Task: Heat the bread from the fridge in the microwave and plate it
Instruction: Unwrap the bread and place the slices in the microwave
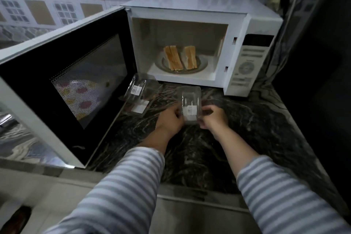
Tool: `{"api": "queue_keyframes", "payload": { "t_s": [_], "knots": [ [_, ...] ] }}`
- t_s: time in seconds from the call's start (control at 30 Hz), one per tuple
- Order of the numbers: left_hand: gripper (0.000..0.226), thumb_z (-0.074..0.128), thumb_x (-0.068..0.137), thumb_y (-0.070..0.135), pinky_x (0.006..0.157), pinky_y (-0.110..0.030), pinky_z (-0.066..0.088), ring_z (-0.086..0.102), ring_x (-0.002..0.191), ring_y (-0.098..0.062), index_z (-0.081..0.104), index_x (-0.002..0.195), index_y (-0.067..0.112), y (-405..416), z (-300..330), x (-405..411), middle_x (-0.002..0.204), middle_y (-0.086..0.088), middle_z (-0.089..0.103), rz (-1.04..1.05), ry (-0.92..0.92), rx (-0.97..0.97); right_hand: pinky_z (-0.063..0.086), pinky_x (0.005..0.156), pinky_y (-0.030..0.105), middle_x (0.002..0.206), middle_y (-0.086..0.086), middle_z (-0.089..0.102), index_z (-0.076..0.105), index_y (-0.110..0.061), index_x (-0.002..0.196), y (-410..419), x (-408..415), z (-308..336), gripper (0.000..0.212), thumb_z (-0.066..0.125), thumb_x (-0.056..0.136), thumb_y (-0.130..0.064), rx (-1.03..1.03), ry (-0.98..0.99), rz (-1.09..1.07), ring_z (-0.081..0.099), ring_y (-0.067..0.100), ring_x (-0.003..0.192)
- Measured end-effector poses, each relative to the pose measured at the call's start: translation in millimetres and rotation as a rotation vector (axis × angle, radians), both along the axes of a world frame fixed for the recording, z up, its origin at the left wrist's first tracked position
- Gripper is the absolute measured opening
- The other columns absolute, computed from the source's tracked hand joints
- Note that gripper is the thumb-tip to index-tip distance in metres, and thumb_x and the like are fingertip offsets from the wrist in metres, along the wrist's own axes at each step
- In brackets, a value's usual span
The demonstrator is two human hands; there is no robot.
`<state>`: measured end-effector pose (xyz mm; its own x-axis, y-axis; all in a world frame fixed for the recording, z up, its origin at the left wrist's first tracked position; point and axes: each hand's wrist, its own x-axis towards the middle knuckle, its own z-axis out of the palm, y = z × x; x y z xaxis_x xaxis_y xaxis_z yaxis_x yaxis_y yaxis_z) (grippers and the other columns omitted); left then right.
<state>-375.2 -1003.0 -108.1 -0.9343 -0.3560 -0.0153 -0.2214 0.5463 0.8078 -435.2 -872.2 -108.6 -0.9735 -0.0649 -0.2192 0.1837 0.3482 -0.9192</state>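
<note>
Now left hand and right hand pinching clear container, fingers curled

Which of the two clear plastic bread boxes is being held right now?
The clear box nearer the middle, gripped between the left hand and right hand. The other box lies untouched by the microwave door.

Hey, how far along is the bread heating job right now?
Done: the bread sits on a plate inside the microwave. In hand: left hand and right hand hold a clear empty package. Left: the microwave door stands open; whether heating has happened can't be told.
</note>
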Motion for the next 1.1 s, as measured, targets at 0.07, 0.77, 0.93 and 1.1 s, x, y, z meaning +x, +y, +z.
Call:
{"api": "queue_keyframes", "payload": {
  "t_s": [0.07,0.77,0.93,1.1],
  "knots": [
    [0.048,0.061,0.086,0.004,0.059,-0.034,0.06,0.068,0.071,-0.025,0.058,0.128,0.028,9,2,0,0.091,-0.01,0.069,-0.009,-0.035,0.187,0.051,0.042,0.024,0.088,0.014,0.066,0.061,-0.02,0.09,5,3,0,0.028,0.071,0.079,0.003,-0.002,-0.027,-0.029,0.065,0.028,0.075],
    [0.051,0.058,0.092,0.005,0.045,-0.017,0.05,0.058,0.04,-0.006,0.048,0.139,0.02,41,-1,1,0.087,-0.008,0.066,0.043,-0.052,0.327,0.061,0.067,0.041,0.088,0.007,0.067,0.068,-0.02,0.112,34,11,7,0.035,0.066,0.082,-0.001,0.196,0.047,-0.063,0.067,0.025,0.07],
    [0.039,0.056,0.094,0.026,0.074,-0.029,0.056,0.069,0.079,-0.025,0.055,0.133,0.028,38,5,4,0.102,-0.006,0.07,-0.022,-0.083,0.13,0.048,0.089,0.029,0.12,0.004,0.065,0.063,-0.024,0.12,35,15,16,0.034,0.064,0.087,-0.018,0.416,0.117,-0.025,0.061,0.025,0.11],
    [0.027,0.051,0.093,0.031,0.091,-0.033,0.049,0.062,0.109,-0.026,0.067,0.115,0.027,11,32,10,0.116,-0.005,0.068,0.044,-0.036,-0.262,0.039,0.103,0.037,0.134,0.008,0.044,0.054,-0.026,0.129,18,21,42,0.044,0.06,0.086,-0.018,0.635,0.294,-0.019,0.04,0.03,0.125]
  ]
}}
